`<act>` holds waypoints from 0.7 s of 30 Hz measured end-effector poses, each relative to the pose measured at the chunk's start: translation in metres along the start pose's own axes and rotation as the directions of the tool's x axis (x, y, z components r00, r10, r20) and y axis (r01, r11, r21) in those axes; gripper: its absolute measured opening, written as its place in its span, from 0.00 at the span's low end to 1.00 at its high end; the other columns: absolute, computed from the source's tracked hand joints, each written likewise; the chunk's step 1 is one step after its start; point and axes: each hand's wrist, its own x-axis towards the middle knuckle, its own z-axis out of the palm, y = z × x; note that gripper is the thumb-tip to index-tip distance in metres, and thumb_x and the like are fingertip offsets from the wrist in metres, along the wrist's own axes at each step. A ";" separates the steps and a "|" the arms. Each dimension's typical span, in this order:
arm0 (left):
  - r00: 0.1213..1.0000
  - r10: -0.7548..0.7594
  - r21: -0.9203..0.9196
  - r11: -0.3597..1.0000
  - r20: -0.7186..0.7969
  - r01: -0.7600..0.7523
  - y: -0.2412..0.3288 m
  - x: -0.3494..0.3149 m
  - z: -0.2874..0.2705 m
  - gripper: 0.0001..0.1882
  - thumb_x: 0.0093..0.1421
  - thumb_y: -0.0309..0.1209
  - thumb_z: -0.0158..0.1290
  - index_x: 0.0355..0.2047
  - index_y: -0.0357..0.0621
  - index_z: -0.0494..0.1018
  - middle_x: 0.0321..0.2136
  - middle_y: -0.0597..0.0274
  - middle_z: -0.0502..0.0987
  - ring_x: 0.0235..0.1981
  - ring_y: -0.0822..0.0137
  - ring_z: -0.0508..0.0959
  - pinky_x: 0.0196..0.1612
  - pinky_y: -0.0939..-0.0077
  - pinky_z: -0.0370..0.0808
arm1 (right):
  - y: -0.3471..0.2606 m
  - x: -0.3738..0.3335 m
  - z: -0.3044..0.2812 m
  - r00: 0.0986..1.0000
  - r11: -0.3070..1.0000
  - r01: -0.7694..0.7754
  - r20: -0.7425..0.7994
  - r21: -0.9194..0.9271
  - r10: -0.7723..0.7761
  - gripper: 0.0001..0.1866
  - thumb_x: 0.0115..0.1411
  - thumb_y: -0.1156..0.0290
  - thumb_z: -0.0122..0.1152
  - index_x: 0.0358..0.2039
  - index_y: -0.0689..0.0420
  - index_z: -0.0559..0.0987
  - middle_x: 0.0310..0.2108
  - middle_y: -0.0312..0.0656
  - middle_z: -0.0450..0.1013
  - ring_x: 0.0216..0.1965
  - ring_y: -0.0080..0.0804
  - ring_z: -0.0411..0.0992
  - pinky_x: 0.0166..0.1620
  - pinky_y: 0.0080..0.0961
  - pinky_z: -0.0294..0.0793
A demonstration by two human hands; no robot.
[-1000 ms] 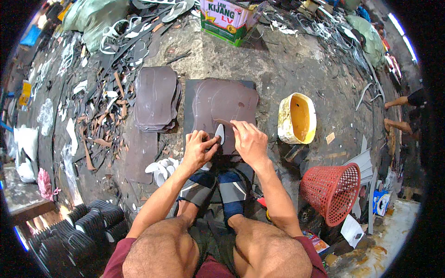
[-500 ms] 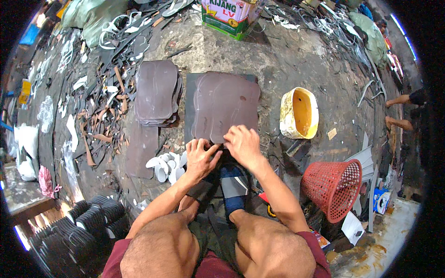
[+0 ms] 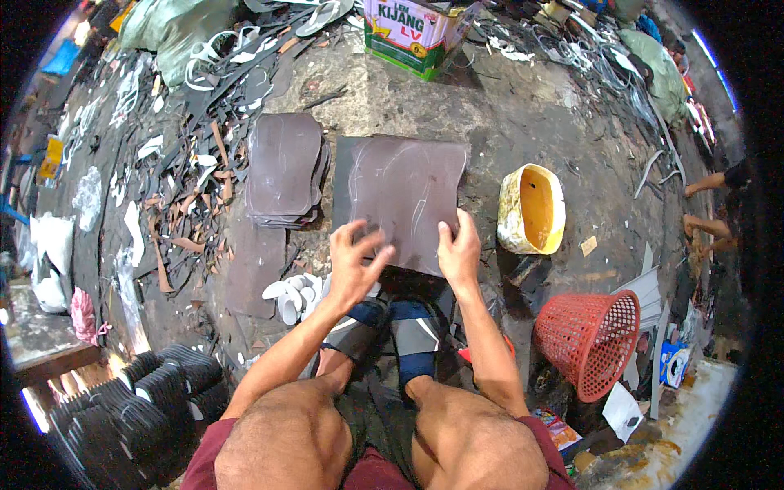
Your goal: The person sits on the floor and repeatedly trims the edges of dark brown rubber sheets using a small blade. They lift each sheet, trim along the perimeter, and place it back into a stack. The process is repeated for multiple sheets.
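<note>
A brown sheet lies between the person's hands and stretches away to their far side, on a dark board on the floor. The hands are apart: the right hand is at the sheet's near right edge, thumb and fingers around it, though whether they pinch it I cannot tell. The left hand has its fingers spread over the near left corner (they are blurred, so contact is unclear). Left of the sheet sits a stack of brown sheets; nearer, white oval pieces lie heaped.
</note>
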 end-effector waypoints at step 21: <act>0.947 -0.300 0.301 0.898 -0.114 0.321 -0.130 -0.122 -0.135 0.13 0.50 0.20 0.64 0.38 0.43 0.86 0.33 0.57 0.83 0.37 0.56 0.80 0.44 0.64 0.78 | -0.023 -0.001 -0.027 0.926 0.924 0.254 -0.204 -0.285 -0.317 0.40 0.63 0.68 0.69 0.72 0.62 0.62 0.68 0.59 0.65 0.63 0.56 0.71 0.67 0.45 0.67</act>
